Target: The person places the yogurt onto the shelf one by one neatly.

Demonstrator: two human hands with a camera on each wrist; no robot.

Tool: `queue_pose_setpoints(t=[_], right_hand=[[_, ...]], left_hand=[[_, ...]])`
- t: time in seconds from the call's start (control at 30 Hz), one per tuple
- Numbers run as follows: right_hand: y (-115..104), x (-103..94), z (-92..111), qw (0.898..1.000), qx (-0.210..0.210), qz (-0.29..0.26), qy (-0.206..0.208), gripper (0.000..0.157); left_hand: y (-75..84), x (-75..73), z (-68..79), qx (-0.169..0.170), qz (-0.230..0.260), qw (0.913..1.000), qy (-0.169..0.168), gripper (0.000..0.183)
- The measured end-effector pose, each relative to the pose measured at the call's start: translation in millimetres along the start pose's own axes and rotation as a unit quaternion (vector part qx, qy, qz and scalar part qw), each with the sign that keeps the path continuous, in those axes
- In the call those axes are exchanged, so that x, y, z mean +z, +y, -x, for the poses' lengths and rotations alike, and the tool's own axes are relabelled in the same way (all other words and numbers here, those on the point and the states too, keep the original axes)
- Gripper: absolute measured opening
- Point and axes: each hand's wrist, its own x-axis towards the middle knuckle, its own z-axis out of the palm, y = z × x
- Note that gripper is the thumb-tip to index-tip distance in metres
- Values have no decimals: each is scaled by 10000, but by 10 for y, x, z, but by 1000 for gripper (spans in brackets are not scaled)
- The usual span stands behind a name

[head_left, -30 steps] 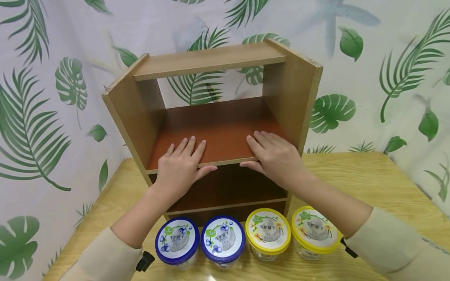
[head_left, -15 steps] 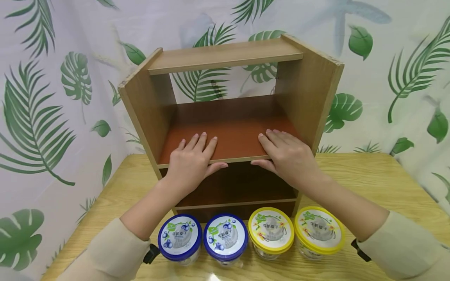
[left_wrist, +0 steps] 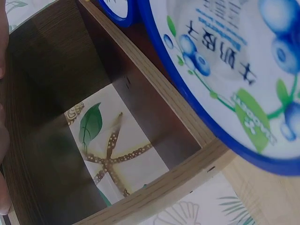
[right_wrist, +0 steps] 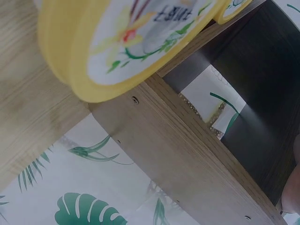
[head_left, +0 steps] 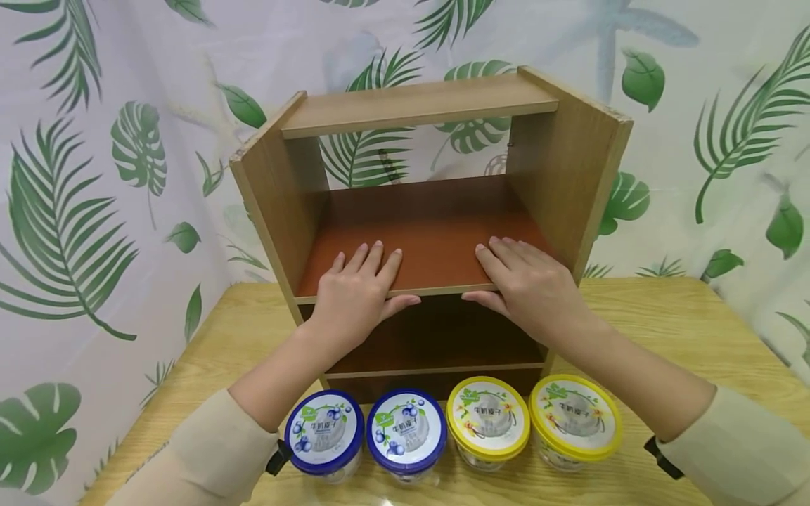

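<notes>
A small wooden shelf unit (head_left: pixel 420 105) stands upright on the table, tilted a little in the head view. My left hand (head_left: pixel 354 302) holds the front edge of its red-brown middle shelf (head_left: pixel 430 218), fingers on top and thumb at the underside. Further right along that edge, my right hand (head_left: pixel 531 292) grips in the same way. In front of the unit stand two tubs with blue lids (head_left: pixel 324 430) and two with yellow lids (head_left: pixel 487 419). Fingers (left_wrist: pixel 3 126) show at the left border of the left wrist view; at the right border of the right wrist view, fingers (right_wrist: pixel 291 192) show too.
The light wood table (head_left: pixel 671 330) extends to both sides of the unit. Behind it hangs a white backdrop (head_left: pixel 557 42) printed with green leaves. The tubs stand close before the unit's base, beneath my forearms. The unit's upper back is open.
The shelf unit has shifted right relative to the tubs and the backdrop, with both hands on it. The view has also moved slightly. The tubs stay in their row.
</notes>
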Motion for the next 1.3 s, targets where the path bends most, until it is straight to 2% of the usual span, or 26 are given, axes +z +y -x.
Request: queue_pose_setpoints(t=[0.3,0.63,0.87,1.07,1.3], right_hand=[[51,-48,51,9999,43,104,9,83],[119,-70,82,9997,-47,124,185,80],[163,-86,122,9995,-149,119,244,80],[212,-134,142,9997,-251,-25,68,80],[249,-152,154,9994,-302,-157,-99,79]], left_hand=[[55,28,-55,95,29,9998,190,65],[108,27,-124,107,36,9999,21,65],[143,45,-148,180,-9,9997,142,65],[152,36,-142,186,3,9998,93,65],[139,68,-159,250,34,9994,221,66]])
